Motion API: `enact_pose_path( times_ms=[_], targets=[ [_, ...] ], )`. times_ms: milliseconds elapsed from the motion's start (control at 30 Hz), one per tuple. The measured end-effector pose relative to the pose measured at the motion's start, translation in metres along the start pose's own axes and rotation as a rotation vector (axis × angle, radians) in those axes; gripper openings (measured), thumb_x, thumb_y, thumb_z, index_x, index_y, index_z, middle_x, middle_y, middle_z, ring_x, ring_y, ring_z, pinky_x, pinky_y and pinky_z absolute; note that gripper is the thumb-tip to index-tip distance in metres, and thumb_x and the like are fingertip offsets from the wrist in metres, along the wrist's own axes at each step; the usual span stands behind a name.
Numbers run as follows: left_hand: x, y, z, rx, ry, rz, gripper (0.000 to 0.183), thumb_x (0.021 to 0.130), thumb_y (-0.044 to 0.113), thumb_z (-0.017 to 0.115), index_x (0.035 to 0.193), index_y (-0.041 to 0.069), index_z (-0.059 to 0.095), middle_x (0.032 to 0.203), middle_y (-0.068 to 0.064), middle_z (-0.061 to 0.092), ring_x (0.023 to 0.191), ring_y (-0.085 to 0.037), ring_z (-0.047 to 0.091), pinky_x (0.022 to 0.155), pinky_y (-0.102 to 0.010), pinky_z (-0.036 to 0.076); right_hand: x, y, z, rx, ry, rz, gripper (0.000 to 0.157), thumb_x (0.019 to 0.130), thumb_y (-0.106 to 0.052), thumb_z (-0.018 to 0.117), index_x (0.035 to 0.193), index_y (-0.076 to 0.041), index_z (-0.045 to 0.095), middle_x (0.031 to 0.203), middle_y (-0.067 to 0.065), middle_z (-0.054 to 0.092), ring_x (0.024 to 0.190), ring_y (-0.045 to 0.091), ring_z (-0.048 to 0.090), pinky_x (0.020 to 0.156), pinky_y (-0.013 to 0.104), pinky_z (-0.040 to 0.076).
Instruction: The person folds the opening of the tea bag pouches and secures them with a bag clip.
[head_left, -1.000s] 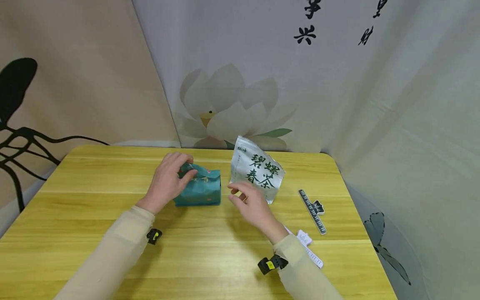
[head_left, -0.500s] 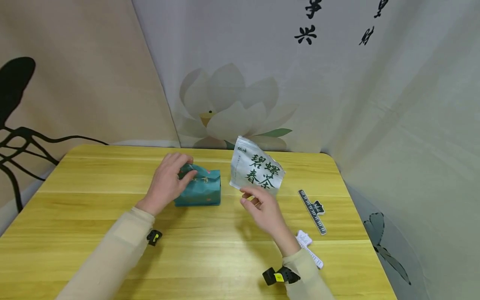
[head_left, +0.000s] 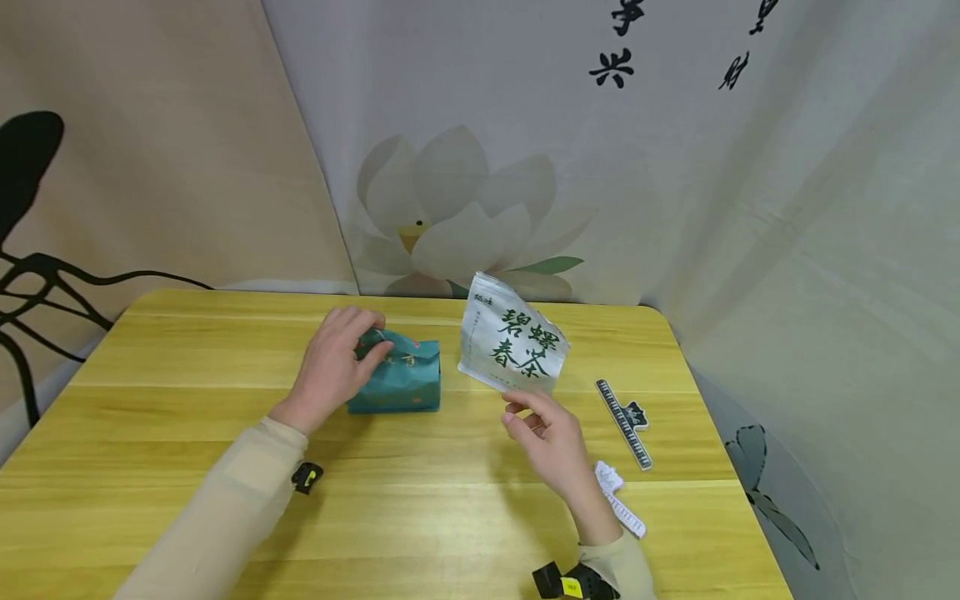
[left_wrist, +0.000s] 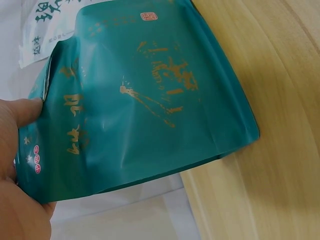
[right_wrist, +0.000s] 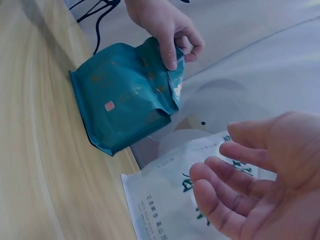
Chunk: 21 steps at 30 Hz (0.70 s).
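Observation:
My left hand (head_left: 333, 367) pinches the folded top of a teal tea bag (left_wrist: 150, 105) that stands on the table. In the right wrist view its thumb lies along the fold of the teal bag (right_wrist: 122, 92), fingers behind. My right hand (head_left: 551, 442) is held over the table with its fingers loosely bent and nothing between them. Just beyond its fingertips is a white tea bag (head_left: 513, 337) with green characters, leaning and partly covered by this hand in the right wrist view. A white ruler-patterned clip (head_left: 618, 498) lies beside my right wrist, partly hidden by it.
A black ruler-patterned clip (head_left: 625, 423) lies on the right of the wooden table (head_left: 187, 483). Behind the table's far edge hangs a curtain (head_left: 480, 125) printed with a flower and black characters.
My right hand has drawn away from the teal bag, moving right and toward me, uncovering more of the white bag. My left hand keeps its hold on the teal bag.

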<state>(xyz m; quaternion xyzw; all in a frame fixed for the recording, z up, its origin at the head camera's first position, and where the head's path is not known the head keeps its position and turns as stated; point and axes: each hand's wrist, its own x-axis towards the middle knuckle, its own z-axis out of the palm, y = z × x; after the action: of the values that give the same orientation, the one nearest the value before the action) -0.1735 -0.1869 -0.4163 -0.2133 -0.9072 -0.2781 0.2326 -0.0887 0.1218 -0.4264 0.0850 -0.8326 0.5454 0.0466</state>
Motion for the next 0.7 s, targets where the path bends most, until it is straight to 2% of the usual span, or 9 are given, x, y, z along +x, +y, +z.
enact_pose_path(
  times_ms=[200, 700],
  targets=[
    [0.001, 0.000, 0.001, 0.005, 0.004, 0.006, 0.026, 0.089, 0.011, 0.082, 0.109, 0.006, 0.065, 0.101, -0.010, 0.066, 0.085, -0.026, 0.049, 0.071, -0.038, 0.042, -0.010, 0.003, -0.014, 0.005, 0.018, 0.052, 0.024, 0.096, -0.007, 0.073, 0.120, -0.009, 0.075, 0.107, 0.009, 0.072, 0.078, 0.013, 0.065, 0.068, 0.024, 0.055],
    [0.000, -0.001, 0.001, 0.007, 0.006, 0.006, 0.026, 0.089, 0.011, 0.082, 0.109, 0.006, 0.065, 0.101, -0.011, 0.066, 0.085, -0.026, 0.050, 0.071, -0.038, 0.043, -0.030, 0.020, -0.046, -0.108, 0.034, 0.128, 0.024, 0.092, -0.004, 0.075, 0.116, -0.006, 0.075, 0.107, 0.011, 0.072, 0.082, 0.014, 0.066, 0.074, 0.024, 0.056]
  ],
)
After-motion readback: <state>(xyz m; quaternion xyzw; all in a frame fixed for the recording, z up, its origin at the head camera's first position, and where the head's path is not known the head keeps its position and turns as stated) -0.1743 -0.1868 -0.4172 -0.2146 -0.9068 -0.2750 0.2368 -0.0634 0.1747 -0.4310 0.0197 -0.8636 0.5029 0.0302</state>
